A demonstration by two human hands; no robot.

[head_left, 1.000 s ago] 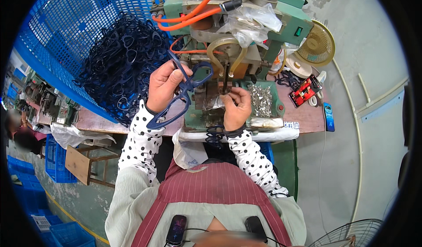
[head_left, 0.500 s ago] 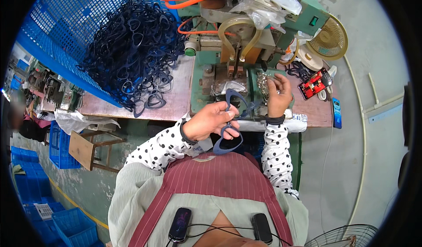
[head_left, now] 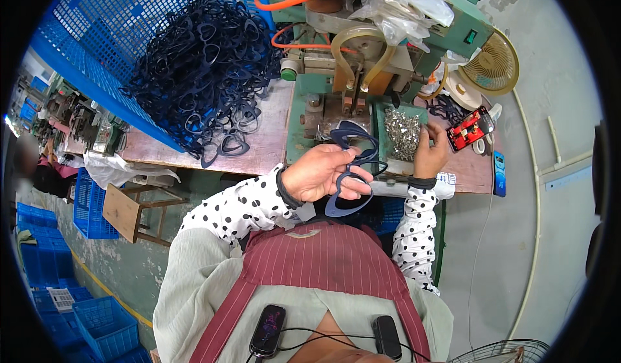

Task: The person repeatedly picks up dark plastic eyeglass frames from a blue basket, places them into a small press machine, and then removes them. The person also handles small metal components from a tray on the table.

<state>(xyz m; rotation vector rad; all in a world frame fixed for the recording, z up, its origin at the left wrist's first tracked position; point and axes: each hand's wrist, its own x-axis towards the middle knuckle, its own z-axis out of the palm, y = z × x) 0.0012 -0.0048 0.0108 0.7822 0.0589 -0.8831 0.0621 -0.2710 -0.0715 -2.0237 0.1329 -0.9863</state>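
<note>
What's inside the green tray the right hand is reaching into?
The green tray holds a heap of small silvery metal pieces. The right hand covers its near right corner, so that part cannot be seen.

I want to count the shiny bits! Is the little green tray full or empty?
Nearly full. The green tray holds a heap of small silvery metal pieces covering most of its bottom, and the right hand reaches into it.

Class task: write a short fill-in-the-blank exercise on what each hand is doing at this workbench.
The left hand holds dark blue heart-shaped plastic frames at ____ height.
The right hand reaches into a green tray of small ____ metal parts.
A heap of frames spills from the ____ mesh crate.

Missing: chest; silver; blue
</note>
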